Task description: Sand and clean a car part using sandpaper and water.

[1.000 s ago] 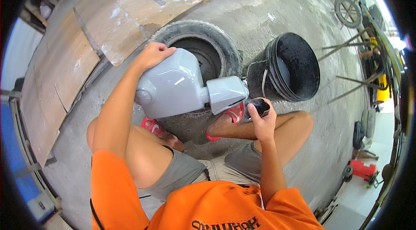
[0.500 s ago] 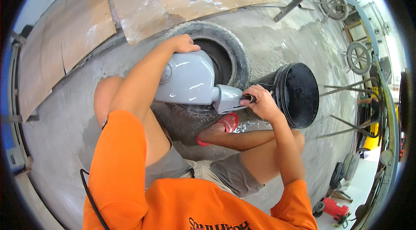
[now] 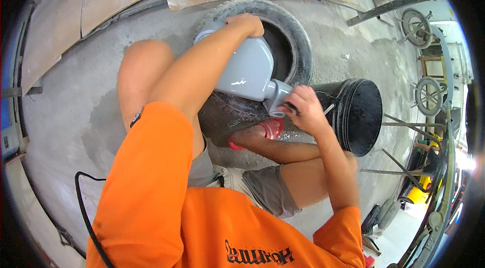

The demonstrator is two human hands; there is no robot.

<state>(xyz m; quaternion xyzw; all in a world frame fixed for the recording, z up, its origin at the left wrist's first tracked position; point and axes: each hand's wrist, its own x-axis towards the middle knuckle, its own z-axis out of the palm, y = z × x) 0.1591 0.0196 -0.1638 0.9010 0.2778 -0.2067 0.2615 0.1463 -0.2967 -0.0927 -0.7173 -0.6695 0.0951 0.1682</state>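
A glossy grey moulded part [image 3: 245,71], with a rounded broad body and a narrower end joined by a short neck, lies tilted across a worn tyre [image 3: 301,48] on the floor. My left hand [image 3: 246,24] grips the far edge of its body, fingers curled over and partly hidden. At the narrow end, my right hand [image 3: 306,109] is closed against the surface and smeared by motion. Something small and dark is under its fingers, too blurred to name. A black bucket [image 3: 348,116] stands just right of that hand.
Wet concrete floor [image 3: 338,51] surrounds the tyre. Cardboard sheets [image 3: 116,0] lie along the far side. My foot in a red sandal [image 3: 273,127] is close below the part. Metal legs [image 3: 404,167] and spoked wheels [image 3: 428,97] line the right.
My view has shifted, so the scene sits differently. My left hand still holds the part's far edge. The right hand has moved along the narrow end, which now looks turned.
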